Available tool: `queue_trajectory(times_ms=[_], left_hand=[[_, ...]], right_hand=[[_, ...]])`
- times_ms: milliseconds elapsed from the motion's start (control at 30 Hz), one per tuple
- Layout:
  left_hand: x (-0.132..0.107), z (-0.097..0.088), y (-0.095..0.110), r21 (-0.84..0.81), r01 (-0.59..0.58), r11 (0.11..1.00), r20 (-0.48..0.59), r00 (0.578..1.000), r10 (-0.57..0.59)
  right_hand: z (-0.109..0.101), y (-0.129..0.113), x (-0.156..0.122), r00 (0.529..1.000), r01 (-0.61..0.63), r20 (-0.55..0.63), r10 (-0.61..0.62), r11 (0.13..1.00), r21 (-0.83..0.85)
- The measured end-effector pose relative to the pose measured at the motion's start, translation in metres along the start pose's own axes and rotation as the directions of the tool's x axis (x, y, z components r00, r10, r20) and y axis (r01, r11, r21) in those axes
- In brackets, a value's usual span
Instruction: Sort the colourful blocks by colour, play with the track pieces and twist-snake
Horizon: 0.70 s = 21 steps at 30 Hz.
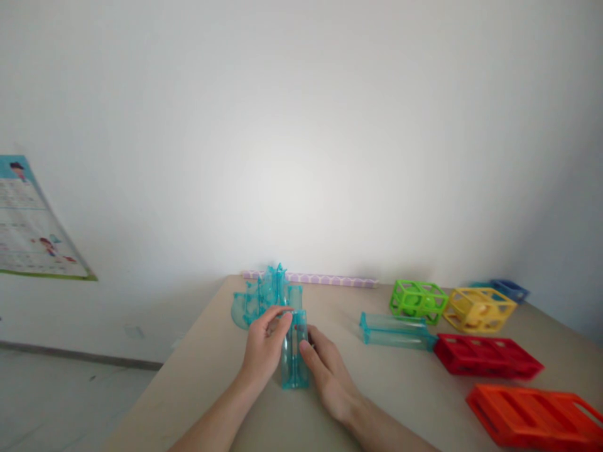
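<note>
A long, clear teal plastic track piece (295,370) is held between my two hands over the table. My left hand (267,339) grips its upper left side, thumb on top near the far end. My right hand (325,364) holds its right edge, thumb pressed on the face and the other fingers partly hidden behind. Just beyond my left hand stands a cluster of similar clear teal pieces (254,301), some curved. Whether the held piece touches that cluster is hidden by my fingers. Another clear teal track piece (396,333) lies flat to the right.
On the right are a green frame block (418,301), a yellow frame block (479,309), a red piece (487,356), an orange piece (537,414) and a blue piece (509,290). A patterned lilac strip (330,279) runs along the wall. The table's left edge drops to the floor.
</note>
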State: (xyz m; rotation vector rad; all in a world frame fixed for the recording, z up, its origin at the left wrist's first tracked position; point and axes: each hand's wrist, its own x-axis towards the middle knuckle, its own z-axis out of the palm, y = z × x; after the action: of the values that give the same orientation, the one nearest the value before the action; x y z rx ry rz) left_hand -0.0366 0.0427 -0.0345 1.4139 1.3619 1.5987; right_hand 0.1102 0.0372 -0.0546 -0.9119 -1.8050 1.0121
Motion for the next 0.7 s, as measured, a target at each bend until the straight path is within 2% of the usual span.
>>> queue_trajectory(times_ms=[467,700], left_hand=[[0.0048,0.0031,-0.0107,0.019,0.095,0.995,-0.071,0.993,-0.093],[0.0033,0.003,-0.0088,0.01,0.128,0.992,-0.057,0.99,-0.127]], right_hand=[[0.001,-0.0001,0.0022,1.0,-0.023,0.006,0.024,0.993,-0.115],[0.0004,0.0008,0.0021,0.994,-0.075,-0.087,0.063,0.988,-0.134]])
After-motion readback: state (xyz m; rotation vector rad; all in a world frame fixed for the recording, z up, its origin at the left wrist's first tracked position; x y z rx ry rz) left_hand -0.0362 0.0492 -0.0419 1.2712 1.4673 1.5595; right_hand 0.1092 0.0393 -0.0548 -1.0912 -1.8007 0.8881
